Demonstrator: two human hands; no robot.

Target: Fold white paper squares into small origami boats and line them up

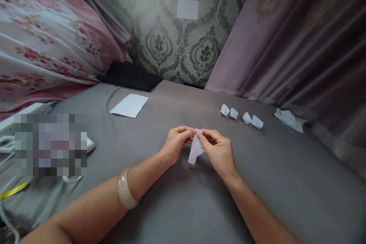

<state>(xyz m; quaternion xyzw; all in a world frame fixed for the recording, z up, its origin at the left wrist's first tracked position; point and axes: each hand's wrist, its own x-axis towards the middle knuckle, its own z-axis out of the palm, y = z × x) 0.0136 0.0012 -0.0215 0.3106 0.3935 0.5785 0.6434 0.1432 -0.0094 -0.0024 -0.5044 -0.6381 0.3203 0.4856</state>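
Note:
Between my two hands is a folded strip of white paper [194, 150], its lower end hanging down and a second flap sticking out behind it to the right. My left hand [177, 142] pinches the upper end from the left, thumb and fingertips together. From the right, my right hand [219, 148] grips the same end, with its thumb on the front. Some of the paper is hidden behind the right-hand fingers. Beyond, to the right, several small folded paper shapes [233, 113] lie in a row on the grey sheet [171, 202].
A flat stack of white paper [130, 105] lies at the left, with black cloth [131, 76] behind it. Paper scraps [290, 119] sit far right. White cables, a yellow strip [15, 190] and a blurred-out object are at the left edge. Curtains [280, 38] hang on both sides.

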